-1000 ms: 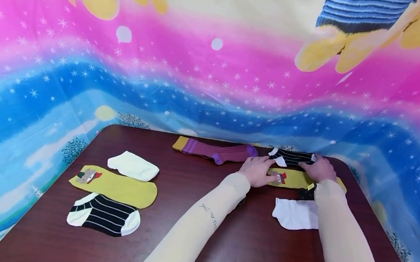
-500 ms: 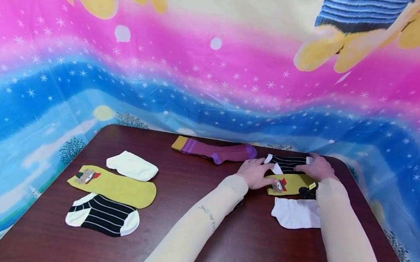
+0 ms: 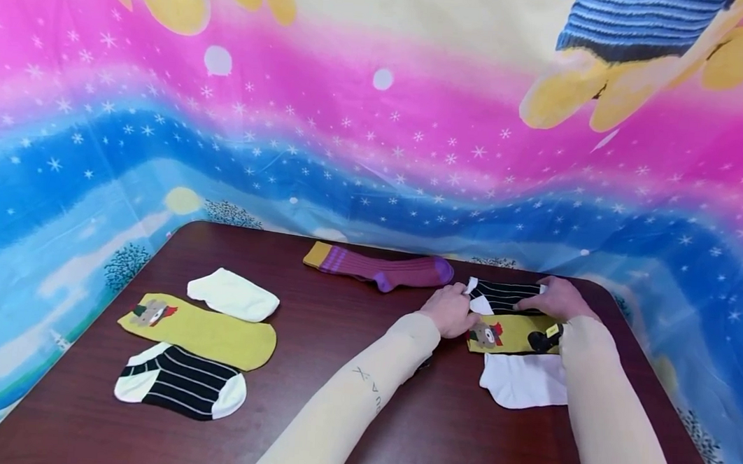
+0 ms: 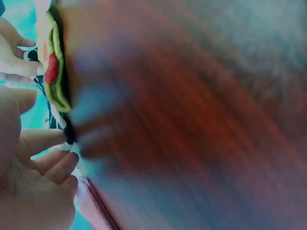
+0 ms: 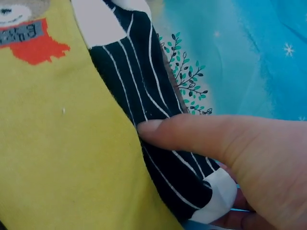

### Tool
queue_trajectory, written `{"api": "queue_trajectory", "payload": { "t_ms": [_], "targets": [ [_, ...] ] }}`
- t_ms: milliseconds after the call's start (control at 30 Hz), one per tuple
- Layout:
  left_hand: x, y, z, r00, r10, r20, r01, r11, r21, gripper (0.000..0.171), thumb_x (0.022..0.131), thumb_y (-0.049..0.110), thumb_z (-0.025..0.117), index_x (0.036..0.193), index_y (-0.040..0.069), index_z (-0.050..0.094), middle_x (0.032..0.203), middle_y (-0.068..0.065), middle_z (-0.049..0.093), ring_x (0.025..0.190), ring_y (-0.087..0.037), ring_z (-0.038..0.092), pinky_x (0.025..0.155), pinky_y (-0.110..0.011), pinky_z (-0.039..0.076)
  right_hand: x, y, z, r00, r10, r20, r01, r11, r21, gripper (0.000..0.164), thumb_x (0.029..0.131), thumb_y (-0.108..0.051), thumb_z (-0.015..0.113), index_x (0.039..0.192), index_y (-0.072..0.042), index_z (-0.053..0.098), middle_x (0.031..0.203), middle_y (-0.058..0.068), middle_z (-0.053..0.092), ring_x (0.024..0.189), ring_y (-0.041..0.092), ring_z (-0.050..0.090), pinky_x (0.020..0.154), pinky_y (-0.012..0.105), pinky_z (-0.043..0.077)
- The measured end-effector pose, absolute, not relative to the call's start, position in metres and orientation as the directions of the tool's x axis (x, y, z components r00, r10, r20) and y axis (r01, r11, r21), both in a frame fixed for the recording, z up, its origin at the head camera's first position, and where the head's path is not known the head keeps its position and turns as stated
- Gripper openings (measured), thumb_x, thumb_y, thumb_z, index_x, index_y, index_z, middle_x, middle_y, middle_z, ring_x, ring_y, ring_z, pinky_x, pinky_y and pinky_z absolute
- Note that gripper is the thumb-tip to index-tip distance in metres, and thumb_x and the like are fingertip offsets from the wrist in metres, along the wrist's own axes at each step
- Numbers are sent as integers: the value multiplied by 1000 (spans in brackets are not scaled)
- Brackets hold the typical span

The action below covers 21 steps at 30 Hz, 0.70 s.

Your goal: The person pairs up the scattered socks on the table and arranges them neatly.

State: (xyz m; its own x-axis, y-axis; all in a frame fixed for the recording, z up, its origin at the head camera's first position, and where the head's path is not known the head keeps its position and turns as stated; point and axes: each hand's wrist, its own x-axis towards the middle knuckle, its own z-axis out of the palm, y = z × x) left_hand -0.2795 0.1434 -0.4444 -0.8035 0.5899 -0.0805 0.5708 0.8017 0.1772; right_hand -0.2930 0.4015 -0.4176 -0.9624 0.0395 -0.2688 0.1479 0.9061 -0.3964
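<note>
At the back right of the table a black sock with white stripes (image 3: 503, 295) lies flat, white at heel, toe and cuff. My right hand (image 3: 565, 298) is at its toe end: in the right wrist view the thumb (image 5: 168, 132) presses on the stripes, other fingers behind the white toe. My left hand (image 3: 448, 309) touches the cuff end with its fingertips; in the left wrist view the fingers (image 4: 53, 163) are slightly bent at the sock's edge. Just in front lies a yellow sock (image 3: 514, 330) with a bear picture, partly hidden by my right wrist.
A white sock (image 3: 521, 380) lies in front of the yellow one, partly under my right sleeve. At the table's back edge is a purple sock (image 3: 382, 269). On the left are another white sock (image 3: 232, 295), yellow sock (image 3: 215, 332) and striped sock (image 3: 184, 380). A printed cloth (image 3: 350, 154) hangs behind.
The striped sock and the yellow sock have slid a little toward me and to the left, with my right hand following. My left hand's fingers have drawn in at the cuff.
</note>
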Motion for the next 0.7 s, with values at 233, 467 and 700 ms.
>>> {"api": "queue_trajectory", "payload": {
  "t_ms": [233,467,700],
  "targets": [
    [-282,143,-444,-827,558,72,559,799,223,27,105,33,58,114,15,76,133,1,55,110,-9,59,88,-20,49,-293,398,-412,-987,41,-156,107,890,-444,57,98,-21,65,137,16,47,133,41,47,109,52,53,84,58,50],
    [-283,138,-437,-869,449,205,492,826,275,20,98,15,68,110,25,81,106,8,66,97,-8,63,83,-21,52,-291,386,-403,-998,0,-55,27,872,-489,29,100,-10,61,120,12,60,109,32,63,85,36,63,66,41,53],
    [-286,133,-436,-917,371,145,397,814,424,35,95,5,66,128,16,68,115,0,65,102,-17,67,84,-27,53,-290,378,-394,-999,-18,-37,2,873,-487,26,101,-10,60,117,10,61,106,29,64,86,36,64,69,44,55]
  ]
}}
